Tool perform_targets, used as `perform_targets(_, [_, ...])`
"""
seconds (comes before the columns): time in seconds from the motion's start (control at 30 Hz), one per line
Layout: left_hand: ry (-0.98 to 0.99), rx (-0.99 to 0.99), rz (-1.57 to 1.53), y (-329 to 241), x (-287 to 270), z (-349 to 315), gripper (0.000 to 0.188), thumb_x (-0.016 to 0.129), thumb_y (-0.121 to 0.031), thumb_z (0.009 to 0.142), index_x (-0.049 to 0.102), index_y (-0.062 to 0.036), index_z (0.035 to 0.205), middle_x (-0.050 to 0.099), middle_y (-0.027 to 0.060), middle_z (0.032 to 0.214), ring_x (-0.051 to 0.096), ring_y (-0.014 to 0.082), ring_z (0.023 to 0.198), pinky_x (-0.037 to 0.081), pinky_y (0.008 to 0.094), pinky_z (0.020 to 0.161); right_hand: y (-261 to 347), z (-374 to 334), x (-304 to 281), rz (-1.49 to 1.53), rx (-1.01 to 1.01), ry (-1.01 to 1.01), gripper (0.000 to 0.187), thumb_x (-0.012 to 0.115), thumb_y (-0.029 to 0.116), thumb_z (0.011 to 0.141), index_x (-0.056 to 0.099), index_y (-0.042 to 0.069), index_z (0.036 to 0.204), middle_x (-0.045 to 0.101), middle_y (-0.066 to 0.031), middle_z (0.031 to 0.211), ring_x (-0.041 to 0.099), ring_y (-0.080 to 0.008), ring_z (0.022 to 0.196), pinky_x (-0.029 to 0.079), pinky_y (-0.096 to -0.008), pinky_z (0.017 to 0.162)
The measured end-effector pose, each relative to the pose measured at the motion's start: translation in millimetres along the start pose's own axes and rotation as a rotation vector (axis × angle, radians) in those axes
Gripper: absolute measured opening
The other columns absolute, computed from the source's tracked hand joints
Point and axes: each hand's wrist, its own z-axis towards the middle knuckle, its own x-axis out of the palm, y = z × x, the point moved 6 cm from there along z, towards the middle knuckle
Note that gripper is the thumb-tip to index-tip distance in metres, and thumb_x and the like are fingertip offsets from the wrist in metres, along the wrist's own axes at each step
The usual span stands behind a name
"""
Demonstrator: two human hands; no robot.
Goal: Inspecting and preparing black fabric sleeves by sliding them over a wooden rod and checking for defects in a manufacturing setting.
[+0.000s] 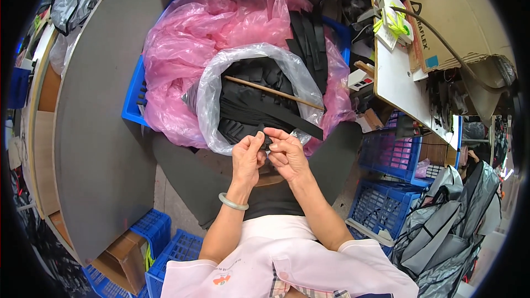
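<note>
My left hand (248,157), with a pale bangle (233,202) on its wrist, and my right hand (289,156) meet in front of my lap. Both have fingertips pinched on a small black strip (266,142), mostly hidden by the fingers. Just beyond them stands a clear plastic bag (207,96) with its rim rolled open. Black webbing strips (251,107) fill it, and one flat end sticks out toward the right rim. Across the bag's mouth lies a thin wooden stick (270,90).
Pink plastic sheeting (182,49) surrounds the bag inside a blue crate (131,96). More black straps (309,49) hang at its upper right. A grey tabletop (105,121) borders the left. Blue baskets (381,207), a cardboard box (464,16) and silver-grey bags (441,237) crowd the right.
</note>
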Motion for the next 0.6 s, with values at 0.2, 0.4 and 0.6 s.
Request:
perform_targets(0.2, [0.076, 0.012, 0.005, -2, 1, -1, 0.03, 0.062, -0.029, 0.089, 0.048, -0.0123, 0.068, 0.043, -0.0049, 0.053, 0.039, 0.0029, 0.043, 0.028, 0.017, 0.039, -3, -7, 14, 0.247, -0.023, 0.047, 0.034, 0.054, -0.006, 0.078, 0.054, -0.005, 0.111, 0.053, -0.0029, 0.071, 0.033, -0.0051, 0.039, 0.03, -0.0203, 0.037])
perform_targets(0.4, [-0.047, 0.199, 0.116, -13, 6, -12, 0.013, 0.063, -0.013, 0.086, 0.058, -0.0011, 0.083, 0.058, 0.002, 0.063, 0.055, 0.0078, 0.054, 0.041, 0.0182, 0.047, 28, -14, 9, -0.381, -0.139, -0.079, 0.028, 0.066, 0.005, 0.08, 0.059, -0.004, 0.107, 0.062, -0.0029, 0.074, 0.055, -0.006, 0.051, 0.042, -0.0168, 0.044])
perform_targets(0.6, [0.095, 0.223, 0.433, -17, -5, -13, 0.013, 0.061, -0.006, 0.085, 0.062, 0.0039, 0.095, 0.065, 0.0089, 0.076, 0.062, 0.0117, 0.064, 0.047, 0.02, 0.054, 25, -21, 5, -0.443, -0.127, -0.111, 0.029, 0.066, 0.001, 0.078, 0.06, -0.004, 0.106, 0.06, -0.0027, 0.076, 0.057, -0.0069, 0.055, 0.044, -0.0171, 0.048])
